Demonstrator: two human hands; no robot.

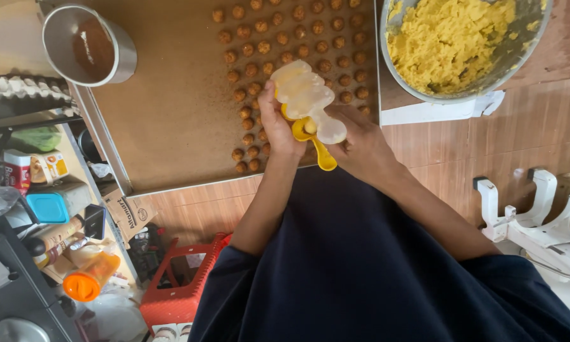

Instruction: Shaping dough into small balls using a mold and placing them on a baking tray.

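**A:** Starting at the left, how full is the baking tray (pixel 171 126)?

**B:** Its left half is bare, apart from a metal cup of brown powder (pixel 90 45) at the far corner. Rows of small brown dough balls (pixel 285 47) cover the right part, so a fair share looks done, with plenty of room left.

**A:** And the hands?

**B:** They meet over the tray's near edge. The left hand (pixel 275 123) has its fingers curled around a yellow scoop (pixel 310 136), which carries a little ball of dough. The right hand (pixel 361 149) wears a clear plastic glove (pixel 307 95) whose loose fingers stick up; whether its fingers pinch anything cannot be told.

**A:** How much dough remains?

**B:** The metal bowl (pixel 519 57) at the right seems well filled with yellow dough (pixel 449 41), so much is probably left.

**A:** Anything unclear?

**B:** The bowl and ball rows run off the top edge, and the glove hides the scoop's head.
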